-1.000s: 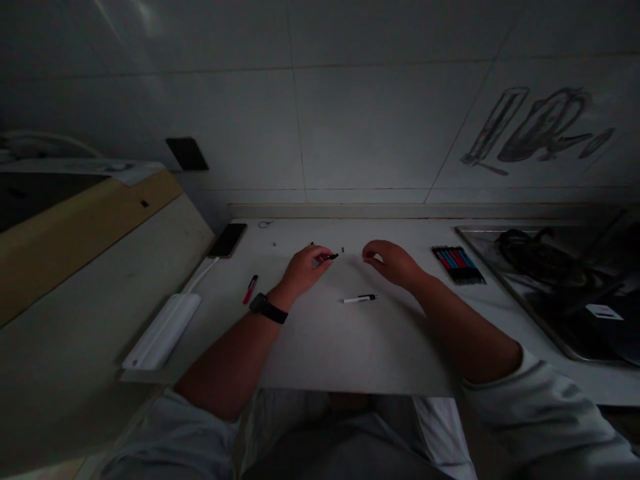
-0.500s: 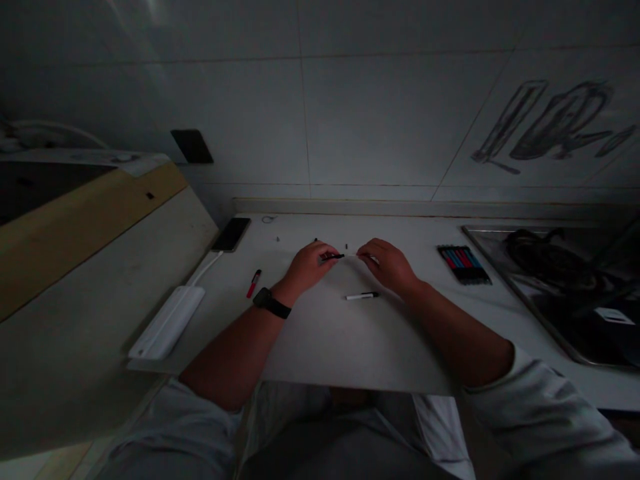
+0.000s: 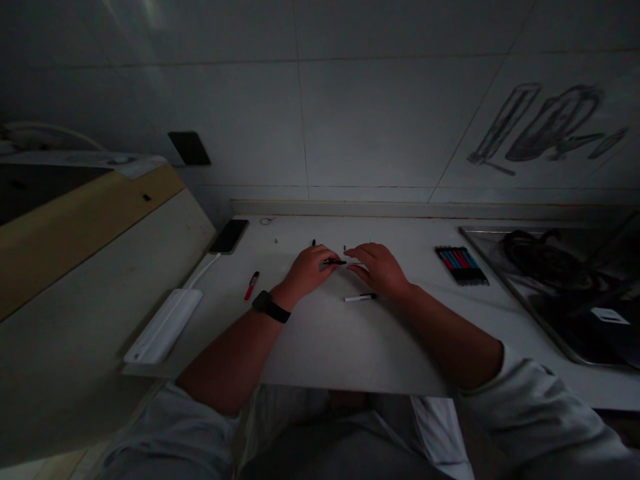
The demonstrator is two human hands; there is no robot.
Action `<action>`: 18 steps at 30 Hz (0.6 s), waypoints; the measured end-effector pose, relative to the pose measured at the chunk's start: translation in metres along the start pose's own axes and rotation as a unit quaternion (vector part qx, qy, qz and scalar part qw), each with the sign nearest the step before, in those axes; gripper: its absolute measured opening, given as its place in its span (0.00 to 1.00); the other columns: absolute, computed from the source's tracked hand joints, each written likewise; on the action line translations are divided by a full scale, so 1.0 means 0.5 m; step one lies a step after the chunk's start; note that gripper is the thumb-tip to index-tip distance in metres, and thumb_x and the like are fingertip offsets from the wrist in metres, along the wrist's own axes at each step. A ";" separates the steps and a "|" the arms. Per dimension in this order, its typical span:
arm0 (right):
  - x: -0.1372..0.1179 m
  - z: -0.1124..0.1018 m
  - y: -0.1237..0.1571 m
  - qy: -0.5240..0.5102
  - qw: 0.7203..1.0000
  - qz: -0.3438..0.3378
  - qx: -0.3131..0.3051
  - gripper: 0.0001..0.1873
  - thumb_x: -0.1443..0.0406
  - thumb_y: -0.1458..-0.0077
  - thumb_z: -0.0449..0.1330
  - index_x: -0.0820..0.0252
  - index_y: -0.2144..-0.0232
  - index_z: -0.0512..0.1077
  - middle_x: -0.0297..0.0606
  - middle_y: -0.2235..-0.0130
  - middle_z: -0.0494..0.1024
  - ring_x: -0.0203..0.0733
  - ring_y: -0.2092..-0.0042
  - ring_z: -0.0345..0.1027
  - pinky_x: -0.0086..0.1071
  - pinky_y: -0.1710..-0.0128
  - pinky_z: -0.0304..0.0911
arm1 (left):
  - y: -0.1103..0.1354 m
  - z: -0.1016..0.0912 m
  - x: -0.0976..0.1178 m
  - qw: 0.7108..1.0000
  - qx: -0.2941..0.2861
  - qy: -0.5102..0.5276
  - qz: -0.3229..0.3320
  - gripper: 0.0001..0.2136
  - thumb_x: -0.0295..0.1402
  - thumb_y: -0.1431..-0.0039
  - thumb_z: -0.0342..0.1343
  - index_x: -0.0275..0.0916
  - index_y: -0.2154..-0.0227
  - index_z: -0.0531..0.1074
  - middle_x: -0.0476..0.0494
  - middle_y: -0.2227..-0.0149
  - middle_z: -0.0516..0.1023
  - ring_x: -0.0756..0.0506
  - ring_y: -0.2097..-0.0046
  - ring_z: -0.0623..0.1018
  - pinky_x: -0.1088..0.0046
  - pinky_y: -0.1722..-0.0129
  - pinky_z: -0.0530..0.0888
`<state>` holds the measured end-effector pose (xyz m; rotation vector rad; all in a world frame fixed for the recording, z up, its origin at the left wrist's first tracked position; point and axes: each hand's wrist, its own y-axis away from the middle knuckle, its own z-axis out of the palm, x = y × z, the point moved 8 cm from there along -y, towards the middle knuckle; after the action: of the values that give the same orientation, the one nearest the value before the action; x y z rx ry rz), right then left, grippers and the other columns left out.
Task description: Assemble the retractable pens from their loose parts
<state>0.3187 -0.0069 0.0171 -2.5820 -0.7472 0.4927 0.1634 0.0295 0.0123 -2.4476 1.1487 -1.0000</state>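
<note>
My left hand [image 3: 309, 267] is curled on the white table [image 3: 325, 340], its fingers pinched on a small black pen part [image 3: 334, 262]. A black watch sits on that wrist. My right hand [image 3: 377, 268] lies just right of it, fingers closed on a thin pale pen piece that meets the black part; the two hands almost touch. A white pen with a black cap [image 3: 360, 297] lies on the table just below my right hand. A few tiny dark bits [image 3: 313, 243] lie beyond the hands.
A red marker [image 3: 251, 285] lies left of my left wrist. A dark phone [image 3: 229, 236] and a white power bank [image 3: 164, 327] with its cable sit at the table's left edge. A pack of coloured pens [image 3: 461, 265] lies right, beside a tray of black cables [image 3: 540, 257].
My right hand has moved left toward my left hand, and the two now meet over the small pen parts. The left hand has stayed in place.
</note>
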 end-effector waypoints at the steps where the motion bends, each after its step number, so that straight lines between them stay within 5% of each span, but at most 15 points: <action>1: 0.004 -0.006 0.001 0.006 1.000 0.003 0.009 0.20 0.55 0.32 0.59 0.54 0.43 0.73 0.48 0.47 0.80 0.55 0.46 0.70 0.47 0.44 0.60 | 0.000 -0.005 -0.002 1.000 0.009 -0.004 -0.006 0.04 0.30 0.35 0.62 0.42 0.58 0.79 0.45 0.59 0.81 0.43 0.54 0.79 0.62 0.50 0.74; 7: 0.042 -0.042 0.003 0.015 0.999 0.028 0.040 0.13 0.58 0.32 0.57 0.56 0.52 0.77 0.47 0.51 0.80 0.54 0.48 0.70 0.47 0.44 0.59 | 0.001 -0.026 -0.015 0.998 0.056 -0.017 -0.030 0.04 0.30 0.36 0.63 0.42 0.59 0.79 0.45 0.60 0.81 0.44 0.56 0.78 0.64 0.52 0.74; 18: 0.015 -0.013 0.000 0.001 1.000 0.000 0.018 0.14 0.58 0.30 0.55 0.56 0.58 0.79 0.46 0.54 0.81 0.51 0.52 0.71 0.44 0.48 0.61 | 0.001 -0.008 -0.001 1.000 0.008 -0.014 0.004 0.05 0.30 0.35 0.62 0.43 0.58 0.78 0.46 0.58 0.81 0.44 0.54 0.79 0.63 0.50 0.73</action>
<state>0.3275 -0.0042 0.0209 -2.5497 -0.7305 0.4995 0.1600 0.0299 0.0147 -2.4355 1.1367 -0.9657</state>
